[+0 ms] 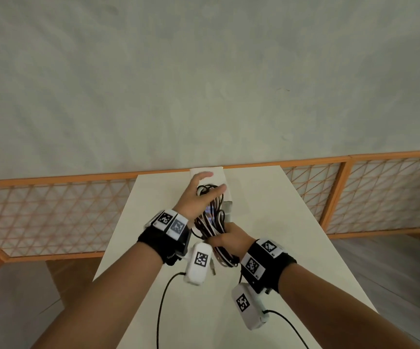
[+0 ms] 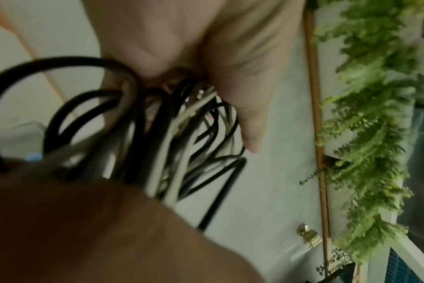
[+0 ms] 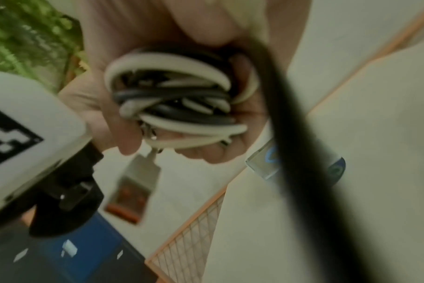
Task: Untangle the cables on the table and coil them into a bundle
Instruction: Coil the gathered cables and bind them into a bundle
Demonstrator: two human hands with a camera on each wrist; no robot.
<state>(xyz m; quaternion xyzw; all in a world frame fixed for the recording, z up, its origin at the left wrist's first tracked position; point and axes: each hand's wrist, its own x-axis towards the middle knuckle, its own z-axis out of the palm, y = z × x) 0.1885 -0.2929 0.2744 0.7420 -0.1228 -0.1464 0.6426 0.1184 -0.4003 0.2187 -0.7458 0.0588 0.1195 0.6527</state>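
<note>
- The cable bundle (image 1: 212,222), a mix of black and white cords gathered into long loops, is held in the air above the white table (image 1: 279,222), over its middle strip.
- The right hand (image 1: 229,239) grips the near end of the bundle, fingers and thumb curled round the loops; the right wrist view shows the cable bundle (image 3: 179,107) packed into the closed palm, with a metal plug (image 3: 140,170) dangling below the fingers.
- The left hand (image 1: 199,195) is at the far end of the bundle. In the left wrist view its thumb (image 2: 242,107) lies along the loops and pinches the cable bundle (image 2: 172,134) against the palm; the other fingers stretch forward.
- A grey connector (image 1: 228,210) sticks out on the right side of the bundle.
- A small white box (image 1: 206,172) lies on the table's far edge, beyond the left hand.
- An orange-framed lattice screen (image 1: 370,192) runs behind the table.
</note>
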